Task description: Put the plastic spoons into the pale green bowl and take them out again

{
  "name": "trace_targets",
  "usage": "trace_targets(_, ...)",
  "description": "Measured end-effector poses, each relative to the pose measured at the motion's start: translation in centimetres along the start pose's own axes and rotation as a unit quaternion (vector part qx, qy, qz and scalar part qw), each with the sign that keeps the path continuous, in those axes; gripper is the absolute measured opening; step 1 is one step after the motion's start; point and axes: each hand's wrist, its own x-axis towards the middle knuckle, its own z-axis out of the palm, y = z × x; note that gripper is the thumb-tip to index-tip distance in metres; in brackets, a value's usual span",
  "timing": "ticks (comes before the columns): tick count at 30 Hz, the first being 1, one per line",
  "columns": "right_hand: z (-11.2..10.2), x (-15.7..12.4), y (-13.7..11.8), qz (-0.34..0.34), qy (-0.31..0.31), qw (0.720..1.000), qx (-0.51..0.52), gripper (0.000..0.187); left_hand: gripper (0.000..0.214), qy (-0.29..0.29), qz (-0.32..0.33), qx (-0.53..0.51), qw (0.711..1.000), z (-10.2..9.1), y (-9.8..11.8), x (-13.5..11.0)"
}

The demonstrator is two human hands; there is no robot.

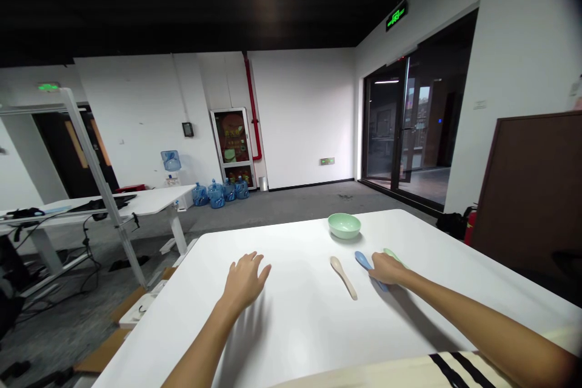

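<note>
My left hand (pixel 245 279) hovers over or rests on the left half of the white table (pixel 291 327), fingers spread and holding nothing. My right hand (pixel 386 269) is closed over the middle of a blue spoon (pixel 362 259); its bowl end and the handle's tip show on either side of the fingers. Just beyond that hand lies a green spoon (pixel 391 253), partly hidden by it. To the left, a beige spoon (pixel 343 277) lies by itself, its bowl end pointing away from me. Farther back stands a light green bowl (pixel 344 226), near the table's far edge.
Open cardboard boxes (pixel 102 348) sit on the floor along the table's left side. Another white desk (pixel 154 197) with cables and a metal post (pixel 97 176) stands at left. Several blue water bottles (pixel 217 194) line the back wall. A brown panel (pixel 530 188) rises at right.
</note>
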Motion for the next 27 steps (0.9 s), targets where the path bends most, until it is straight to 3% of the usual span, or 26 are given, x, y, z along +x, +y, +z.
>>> trace_targets(17, -0.5, -0.6, 0.2, 0.004, 0.005, 0.999, 0.053, 0.020, 0.053, 0.002, -0.003, -0.007, 1.000, 0.1, -0.1, -0.1)
trace_targets(27, -5.2, -1.1, -1.3, -0.001, 0.120, 0.992, 0.038, 0.048, 0.052, 0.005, 0.002, -0.006, 1.000, 0.1, -0.1, 0.0)
